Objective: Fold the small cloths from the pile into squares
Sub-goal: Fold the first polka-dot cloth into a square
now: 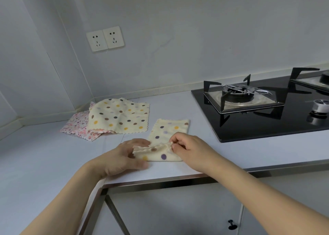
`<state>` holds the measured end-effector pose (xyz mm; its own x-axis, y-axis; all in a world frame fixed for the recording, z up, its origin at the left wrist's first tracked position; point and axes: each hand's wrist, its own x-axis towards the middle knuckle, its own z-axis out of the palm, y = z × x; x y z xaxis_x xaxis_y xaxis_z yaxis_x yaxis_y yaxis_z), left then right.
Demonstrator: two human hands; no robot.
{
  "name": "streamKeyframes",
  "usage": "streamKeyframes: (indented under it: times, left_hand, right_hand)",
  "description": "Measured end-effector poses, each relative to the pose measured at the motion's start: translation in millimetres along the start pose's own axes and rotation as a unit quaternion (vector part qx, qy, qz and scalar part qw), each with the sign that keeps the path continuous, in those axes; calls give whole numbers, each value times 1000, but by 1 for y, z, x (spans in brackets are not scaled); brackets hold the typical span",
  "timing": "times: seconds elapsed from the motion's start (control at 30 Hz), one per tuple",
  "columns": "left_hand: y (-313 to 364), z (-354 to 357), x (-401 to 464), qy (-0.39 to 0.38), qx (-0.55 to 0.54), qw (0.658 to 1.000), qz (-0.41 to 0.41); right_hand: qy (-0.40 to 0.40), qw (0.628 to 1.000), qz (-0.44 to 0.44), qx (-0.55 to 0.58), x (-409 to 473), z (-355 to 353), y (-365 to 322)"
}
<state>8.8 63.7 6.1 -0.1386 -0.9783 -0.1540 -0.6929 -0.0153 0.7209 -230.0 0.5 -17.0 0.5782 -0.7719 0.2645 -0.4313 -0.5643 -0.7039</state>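
Fingers: both sets are pinched on the near edge of the dotted cloth (164, 142), lower middle of the frame. The right fingers (175, 145) nip the right end of that edge, the left fingers (135, 151) hold the left end, so the edge comes up level.

Left hand (124, 156): curled round its corner, a bit blurred, so I can't tell exactly how the fingertips sit.

Right hand (190, 149): knuckles up, thumb and forefinger closed on the cloth.

The cloth itself: cream with coloured dots, lying as a long strip running away from the person. The near end is lifted and rolling over, the far end is flat on the surface (195, 165). My guess is it's being folded end over end to turn the strip into a square.

Why there: it sits close to the front edge, probably for easy reach and room to fold away from the body.

Pile (110, 119): left of centre, near the wall corner. A dotted cloth lies on top of a pink flowery one, both loose and unfolded, so there's more to do.

Further out: gas hob (258, 106) on the right, well apart from the cloths. Double wall socket (105, 38) upper left.
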Motion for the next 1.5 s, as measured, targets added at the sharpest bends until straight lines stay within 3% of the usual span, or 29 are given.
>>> streamKeyframes:
  times: [0.1, 0.23, 0.4, 0.53, 0.7, 0.87, 0.97, 1.3, 1.43, 1.5]
  left_hand:
    - [0, 2, 0, 49, -42, 998, 10]
    - [1, -5, -6, 24, -130, 991, 3]
    - [14, -10, -9, 37, -144, 989, -26]
    - [25, -5, 5, 145, -149, 978, -6]
    - [29, -2, 60, 252, -25, 967, -31]
    - [18, 8, 104, 301, 155, 939, -57]
    - [14, 10, 114, 310, 230, 920, -69]
    - [21, 14, 111, 311, 264, 908, -96]
    - [41, 19, 95, 370, 296, 881, 6]
    - [59, 31, 84, 330, 257, 907, 43]
  right_hand:
    - [-58, 997, -6, 58, -5, -3, -6]
    - [-53, 994, -70, -69, -9, -2, -11]
    - [-39, 993, -34, 106, -4, -7, -10]
    - [-39, 998, -30, 42, 23, -21, -7]
    - [-8, 999, -8, -39, 67, -35, 9]
    - [-22, 979, 25, -201, 98, -27, 43]
    - [-28, 970, 6, -240, 107, -24, 52]
    - [-55, 969, 24, -241, 103, -32, 51]
    - [-87, 974, 49, -204, 105, -35, 51]
    - [-87, 979, 53, -177, 105, -38, 52]
